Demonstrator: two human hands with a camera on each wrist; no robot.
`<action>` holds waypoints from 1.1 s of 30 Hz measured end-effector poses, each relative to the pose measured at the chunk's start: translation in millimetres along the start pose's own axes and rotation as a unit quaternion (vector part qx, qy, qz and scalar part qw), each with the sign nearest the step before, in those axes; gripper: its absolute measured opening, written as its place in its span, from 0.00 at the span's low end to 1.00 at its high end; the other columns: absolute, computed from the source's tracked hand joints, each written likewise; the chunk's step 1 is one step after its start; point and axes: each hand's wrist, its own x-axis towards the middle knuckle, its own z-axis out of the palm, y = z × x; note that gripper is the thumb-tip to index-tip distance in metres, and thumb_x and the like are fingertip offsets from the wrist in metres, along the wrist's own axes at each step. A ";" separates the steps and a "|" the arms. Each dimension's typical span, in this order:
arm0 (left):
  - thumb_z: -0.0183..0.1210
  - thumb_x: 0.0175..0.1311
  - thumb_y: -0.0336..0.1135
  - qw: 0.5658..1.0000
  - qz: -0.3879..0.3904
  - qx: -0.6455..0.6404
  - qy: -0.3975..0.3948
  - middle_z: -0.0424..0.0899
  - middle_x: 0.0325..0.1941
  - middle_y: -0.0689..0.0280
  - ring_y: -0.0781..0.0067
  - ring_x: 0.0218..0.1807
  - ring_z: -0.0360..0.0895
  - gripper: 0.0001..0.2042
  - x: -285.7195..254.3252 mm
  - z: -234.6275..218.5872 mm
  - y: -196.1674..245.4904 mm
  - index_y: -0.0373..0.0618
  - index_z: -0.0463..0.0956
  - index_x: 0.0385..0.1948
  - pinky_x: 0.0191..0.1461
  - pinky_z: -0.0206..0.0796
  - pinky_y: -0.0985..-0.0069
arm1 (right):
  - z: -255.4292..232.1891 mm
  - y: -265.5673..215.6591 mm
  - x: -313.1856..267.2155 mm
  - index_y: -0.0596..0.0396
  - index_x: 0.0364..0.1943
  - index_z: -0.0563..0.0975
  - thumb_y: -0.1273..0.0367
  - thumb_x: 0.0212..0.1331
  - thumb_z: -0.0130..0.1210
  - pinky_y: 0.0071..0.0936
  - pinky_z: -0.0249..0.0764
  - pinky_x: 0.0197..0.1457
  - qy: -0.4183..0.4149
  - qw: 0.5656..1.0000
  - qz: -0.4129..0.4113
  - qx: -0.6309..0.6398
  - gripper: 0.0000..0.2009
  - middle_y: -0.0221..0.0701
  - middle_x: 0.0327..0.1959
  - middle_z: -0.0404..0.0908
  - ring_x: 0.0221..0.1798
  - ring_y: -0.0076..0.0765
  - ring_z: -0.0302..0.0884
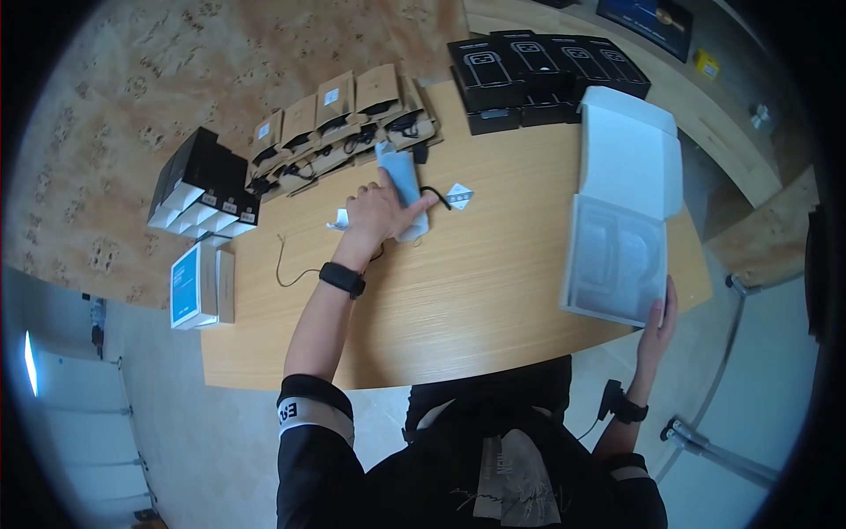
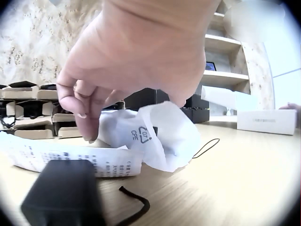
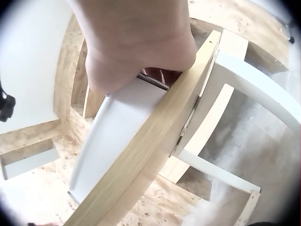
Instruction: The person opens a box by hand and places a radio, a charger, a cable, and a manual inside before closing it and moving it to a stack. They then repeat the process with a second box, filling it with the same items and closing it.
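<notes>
Box (image 1: 572, 256) | long axis away, lid (image 1: 627, 154) farthest | left hand (image 1: 377, 212) wide on pouch (image 1: 403, 176) | right hand (image 1: 660, 324) gripping box

From the head view I can't see the part of the pale pouch (image 1: 403, 172) under the left hand (image 1: 374, 212), and the screen (image 1: 650, 19) is cut off by the top edge. In the left wrist view, a blurred dark block (image 2: 63, 193) runs out of the bottom, and I can't read the small print on the white sheet (image 2: 70, 157). The right wrist view mostly hides the right hand's (image 3: 136, 52) fingers from me.
</notes>
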 end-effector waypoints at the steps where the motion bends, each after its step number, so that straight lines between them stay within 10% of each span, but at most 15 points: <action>1: 0.50 0.57 0.78 0.999 -0.031 0.014 -0.017 0.80 0.56 0.43 0.46 0.59 0.80 0.58 8.3 7.1 6.2 0.32 0.43 0.75 0.62 0.70 0.54 | 2.3 -4.3 0.7 0.60 0.69 0.66 0.64 0.75 0.44 0.36 0.56 0.76 -0.013 1.000 -0.005 -0.006 0.23 0.41 0.70 0.69 0.73 0.41 0.64; 7: 0.65 0.53 0.66 0.997 0.030 -0.061 0.048 0.75 0.58 0.36 0.39 0.56 0.79 0.60 33.9 43.1 -20.5 0.32 0.37 0.75 0.59 0.73 0.58 | 9.6 -19.6 0.3 0.62 0.67 0.68 0.64 0.72 0.47 0.36 0.61 0.72 -0.033 0.999 -0.011 0.017 0.23 0.46 0.67 0.72 0.69 0.46 0.69; 12: 0.55 0.58 0.73 0.988 0.011 0.029 0.154 0.82 0.48 0.37 0.37 0.52 0.80 0.47 49.5 41.0 -21.5 0.28 0.66 0.59 0.56 0.73 0.56 | 10.6 -26.4 3.1 0.61 0.65 0.71 0.65 0.70 0.50 0.41 0.66 0.65 -0.030 0.995 -0.084 -0.044 0.22 0.49 0.58 0.78 0.59 0.55 0.75; 23: 0.65 0.57 0.51 0.957 0.129 -0.189 0.179 0.85 0.42 0.42 0.44 0.47 0.84 0.30 39.2 17.9 -8.3 0.31 0.74 0.50 0.51 0.75 0.60 | 13.3 -26.6 3.2 0.55 0.64 0.73 0.68 0.64 0.54 0.39 0.64 0.64 -0.018 0.994 -0.086 -0.065 0.23 0.43 0.50 0.82 0.53 0.49 0.77; 26: 0.65 0.60 0.49 0.908 0.221 -0.338 0.115 0.85 0.40 0.46 0.59 0.43 0.85 0.29 3.1 -3.5 27.3 0.33 0.73 0.55 0.51 0.75 0.67 | 13.6 -30.6 3.2 0.54 0.65 0.73 0.68 0.64 0.55 0.39 0.65 0.64 -0.019 0.993 -0.089 -0.073 0.24 0.42 0.49 0.82 0.52 0.48 0.77; 33: 0.60 0.62 0.52 0.912 0.351 -0.192 -0.093 0.86 0.37 0.44 0.45 0.39 0.86 0.34 -68.4 -14.9 150.7 0.32 0.66 0.61 0.46 0.77 0.59 | 15.9 -29.0 3.8 0.54 0.64 0.73 0.69 0.63 0.54 0.39 0.65 0.64 -0.025 0.994 -0.082 -0.067 0.24 0.41 0.48 0.82 0.52 0.48 0.78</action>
